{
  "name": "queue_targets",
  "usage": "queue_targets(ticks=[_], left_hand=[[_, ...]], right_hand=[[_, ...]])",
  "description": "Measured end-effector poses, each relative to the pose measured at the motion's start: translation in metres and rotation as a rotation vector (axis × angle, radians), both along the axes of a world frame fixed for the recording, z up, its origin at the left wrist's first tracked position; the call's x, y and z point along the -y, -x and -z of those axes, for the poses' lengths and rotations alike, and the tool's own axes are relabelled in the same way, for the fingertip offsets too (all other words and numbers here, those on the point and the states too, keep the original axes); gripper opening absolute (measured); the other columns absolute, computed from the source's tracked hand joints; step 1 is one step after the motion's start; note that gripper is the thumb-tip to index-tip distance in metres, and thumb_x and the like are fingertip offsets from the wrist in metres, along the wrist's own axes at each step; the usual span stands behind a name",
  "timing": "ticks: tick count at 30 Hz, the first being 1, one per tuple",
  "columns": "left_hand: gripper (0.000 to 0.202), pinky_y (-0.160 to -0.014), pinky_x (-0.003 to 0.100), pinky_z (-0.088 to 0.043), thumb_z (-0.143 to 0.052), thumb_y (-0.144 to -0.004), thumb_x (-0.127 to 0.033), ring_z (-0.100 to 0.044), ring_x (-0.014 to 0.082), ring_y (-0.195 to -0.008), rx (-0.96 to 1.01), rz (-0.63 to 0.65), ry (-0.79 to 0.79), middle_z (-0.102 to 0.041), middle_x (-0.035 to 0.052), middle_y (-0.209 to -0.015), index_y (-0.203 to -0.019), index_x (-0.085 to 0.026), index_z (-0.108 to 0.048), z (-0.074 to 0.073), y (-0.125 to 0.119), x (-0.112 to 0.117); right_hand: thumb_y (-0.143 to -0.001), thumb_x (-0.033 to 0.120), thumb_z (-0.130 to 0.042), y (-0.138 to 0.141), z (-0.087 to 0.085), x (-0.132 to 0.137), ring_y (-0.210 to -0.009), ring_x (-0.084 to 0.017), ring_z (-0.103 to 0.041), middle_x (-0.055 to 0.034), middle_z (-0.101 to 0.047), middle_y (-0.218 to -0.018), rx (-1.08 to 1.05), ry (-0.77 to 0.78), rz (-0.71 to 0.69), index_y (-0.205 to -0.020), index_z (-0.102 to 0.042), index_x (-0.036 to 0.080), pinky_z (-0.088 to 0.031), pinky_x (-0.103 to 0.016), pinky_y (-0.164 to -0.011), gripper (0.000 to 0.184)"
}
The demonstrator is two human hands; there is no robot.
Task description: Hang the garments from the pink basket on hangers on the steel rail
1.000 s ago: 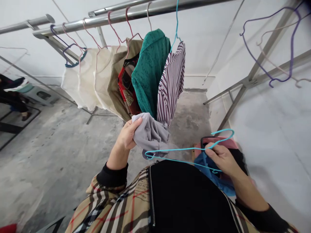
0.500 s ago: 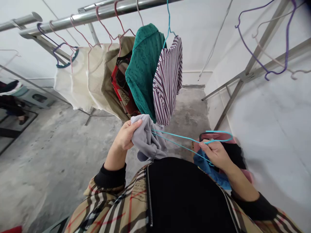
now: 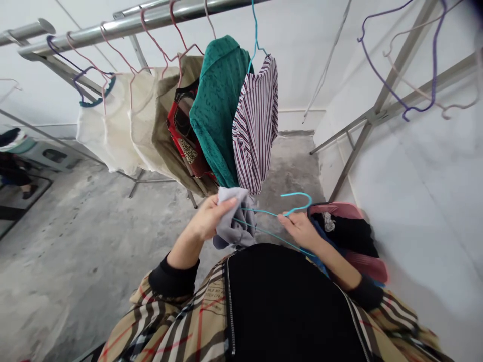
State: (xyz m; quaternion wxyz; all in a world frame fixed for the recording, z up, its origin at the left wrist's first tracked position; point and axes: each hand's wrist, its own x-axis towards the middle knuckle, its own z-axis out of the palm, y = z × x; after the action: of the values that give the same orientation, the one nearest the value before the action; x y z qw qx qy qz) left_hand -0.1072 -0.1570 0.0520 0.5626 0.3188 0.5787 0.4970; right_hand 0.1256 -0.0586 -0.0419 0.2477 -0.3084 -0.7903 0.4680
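Bunched grey cloth, seemingly a garment (image 3: 231,229), hangs in front of my chest, its full shape hidden in folds. My left hand (image 3: 211,216) is closed on its upper edge, thumb on top. A light-blue wire hanger (image 3: 302,199) lies sideways, one end inside the grey folds and its hook pointing up on the right. My right hand (image 3: 300,231) is wrapped round the hanger just below the hook. Just beyond the grey garment hang a striped shirt (image 3: 256,125) and a green garment (image 3: 219,105).
A metal rail (image 3: 124,27) carries several garments on hangers, including cream tops (image 3: 116,125). A pink basket (image 3: 364,266) with dark clothes stands on the floor at the right. Above it, a purple hanger (image 3: 435,65) hangs by a metal frame (image 3: 373,118). A stool (image 3: 53,156) is at the far left.
My right hand has moved left with the hanger, pushing it farther into the grey garment. My left hand has shifted slightly right with the cloth. More of the basket shows.
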Motion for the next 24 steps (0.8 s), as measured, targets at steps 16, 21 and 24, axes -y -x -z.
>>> queue_targets(ticks=[16,21,24], left_hand=[[0.024,-0.059,0.024,-0.041,-0.049,-0.090,-0.017,-0.058,0.0152,-0.071,-1.720,0.559,-0.592,-0.068,0.0049,-0.096,-0.092,-0.026,-0.071,-0.044,0.021,0.004],[0.026,-0.055,0.021,-0.043,-0.047,-0.087,-0.015,-0.065,0.0151,-0.076,-1.683,0.424,-0.616,-0.072,0.0037,-0.096,-0.085,-0.025,-0.071,-0.058,0.031,0.008],[0.026,-0.059,0.022,-0.047,-0.049,-0.084,-0.011,-0.067,0.0151,-0.078,-1.722,0.275,-0.649,-0.073,0.0032,-0.100,-0.089,-0.026,-0.071,-0.068,0.035,0.015]], right_hand=[[-0.089,0.061,-0.047,0.019,-0.034,-0.011,-0.052,-0.011,-0.046,-0.0015,-0.053,-0.057,-0.387,0.051,-0.176,-0.057,-0.057,0.019,-0.039,-0.026,-0.054,0.054],[-0.091,0.065,-0.037,-0.010,-0.007,-0.054,-0.068,-0.014,-0.057,-0.0046,-0.064,-0.075,-0.285,0.322,-0.074,-0.090,-0.071,0.018,-0.048,-0.028,-0.067,0.058],[-0.087,0.071,-0.029,-0.038,0.037,-0.075,-0.066,-0.015,-0.057,-0.0036,-0.064,-0.072,0.110,0.299,0.101,-0.087,-0.071,0.019,-0.048,-0.027,-0.065,0.067]])
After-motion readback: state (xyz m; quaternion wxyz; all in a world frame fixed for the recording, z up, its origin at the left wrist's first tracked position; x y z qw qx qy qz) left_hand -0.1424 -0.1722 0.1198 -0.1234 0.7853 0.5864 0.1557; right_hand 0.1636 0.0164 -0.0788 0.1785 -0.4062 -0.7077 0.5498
